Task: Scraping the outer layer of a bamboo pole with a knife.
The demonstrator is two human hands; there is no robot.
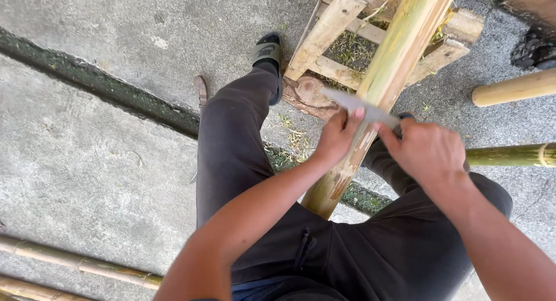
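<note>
Both hands grip a grey blade (360, 108) laid across the slanted bamboo pole (379, 84) between the knees, left hand (336, 137) pinching its far-left part, right hand (425, 150) closed around its handle end.

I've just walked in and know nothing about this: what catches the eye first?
A thick bamboo pole slants up the middle, resting on a wooden frame. Both hands, left hand and right hand, press a flat metal blade across it. More bamboo poles lie on the concrete at lower left.

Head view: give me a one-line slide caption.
Both hands, left hand and right hand, draw a flat blade across a propped bamboo pole resting on a wooden frame.
</note>
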